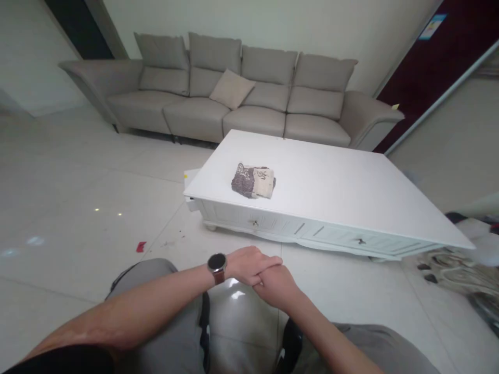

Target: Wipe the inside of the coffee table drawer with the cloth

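My left hand [249, 264], with a dark watch [217, 264] on its wrist, lies over my right hand [276, 287]; the two are clasped together in front of my knees. Both hands have their fingers curled round each other and hold no object. Ahead of them stands a low white coffee table [335, 187] with drawers in its front. On its top, near the left end, lies a folded cloth [253, 181], part dark patterned, part beige. The cloth is well beyond the reach of both hands.
A long grey sofa [234, 98] with a loose cushion stands against the far wall behind the table. The floor is pale glossy tile with a small red scrap [141, 246] at the left. A patterned rug [460, 270] and dark items lie at the right.
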A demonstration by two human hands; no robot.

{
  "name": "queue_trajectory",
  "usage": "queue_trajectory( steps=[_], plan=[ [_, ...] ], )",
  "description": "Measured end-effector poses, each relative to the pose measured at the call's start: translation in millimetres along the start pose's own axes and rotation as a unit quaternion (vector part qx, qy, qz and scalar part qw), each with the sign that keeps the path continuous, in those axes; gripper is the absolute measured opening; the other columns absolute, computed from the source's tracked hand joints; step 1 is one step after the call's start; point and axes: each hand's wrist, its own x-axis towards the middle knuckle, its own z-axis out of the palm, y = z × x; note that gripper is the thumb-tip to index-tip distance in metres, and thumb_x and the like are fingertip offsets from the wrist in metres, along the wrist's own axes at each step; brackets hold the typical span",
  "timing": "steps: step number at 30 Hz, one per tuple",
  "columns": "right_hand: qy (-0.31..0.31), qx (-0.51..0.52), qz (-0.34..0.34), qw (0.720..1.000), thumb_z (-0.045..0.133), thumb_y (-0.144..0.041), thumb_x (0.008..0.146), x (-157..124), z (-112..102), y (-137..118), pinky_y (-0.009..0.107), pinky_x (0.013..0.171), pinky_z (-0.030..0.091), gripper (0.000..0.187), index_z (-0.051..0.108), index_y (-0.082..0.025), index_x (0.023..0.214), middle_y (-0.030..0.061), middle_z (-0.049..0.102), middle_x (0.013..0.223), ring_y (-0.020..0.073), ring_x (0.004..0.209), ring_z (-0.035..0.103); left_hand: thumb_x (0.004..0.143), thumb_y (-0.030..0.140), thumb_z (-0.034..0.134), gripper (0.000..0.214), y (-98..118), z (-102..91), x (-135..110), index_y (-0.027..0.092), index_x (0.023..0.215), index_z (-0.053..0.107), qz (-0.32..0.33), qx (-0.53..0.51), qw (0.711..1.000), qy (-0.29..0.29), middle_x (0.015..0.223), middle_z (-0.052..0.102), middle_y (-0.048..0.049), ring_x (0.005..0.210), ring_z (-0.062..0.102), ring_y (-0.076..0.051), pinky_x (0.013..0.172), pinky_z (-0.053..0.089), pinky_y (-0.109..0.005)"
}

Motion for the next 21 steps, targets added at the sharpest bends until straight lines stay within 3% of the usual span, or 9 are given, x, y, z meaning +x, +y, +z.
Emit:
queue_trajectory(
  steps=[10,15,21],
  plan=[
    [-0.034,-0.026,0.020,0.999,0.050,-0.026,0.088,-0.3,-5.0,-1.2,0.033,0.082,0.048,0.033,0.077,-0.018,0.105,0.0125,0.077,0.108,0.0260,0.098,0.070,0.085,0.034,0.064,0.057,-4.8,6.0,0.2,0.023,0.138,0.046,0.003,0.016,1.000,-0.009,0.089,0.076,-0.0042,0.076,0.071,-0.027,0.061,0.046,-0.032],
    [-0.035,-0.019,0.021,0.999,0.049,-0.025,0.090,-1.0,-7.3,-2.3,0.034,0.083,0.049,0.034,0.077,-0.018,0.108,0.0122,0.077,0.111,0.0266,0.100,0.070,0.086,0.032,0.062,0.055,-4.2,6.2,0.5,0.022,0.138,0.046,0.004,0.014,1.000,-0.002,0.090,0.076,-0.0045,0.077,0.071,-0.027,0.061,0.047,-0.032],
    [-0.004,0.016,-0.009,1.000,0.050,-0.026,0.093,-0.7,-4.3,-2.7,0.033,0.095,0.047,0.039,0.072,-0.016,0.123,0.0129,0.072,0.126,0.0254,0.112,0.066,0.081,0.031,0.063,0.058,0.1,0.5,0.3,0.023,0.137,0.048,0.011,-0.001,1.000,0.005,0.092,0.076,-0.0043,0.076,0.071,-0.028,0.061,0.047,-0.034]
  ],
)
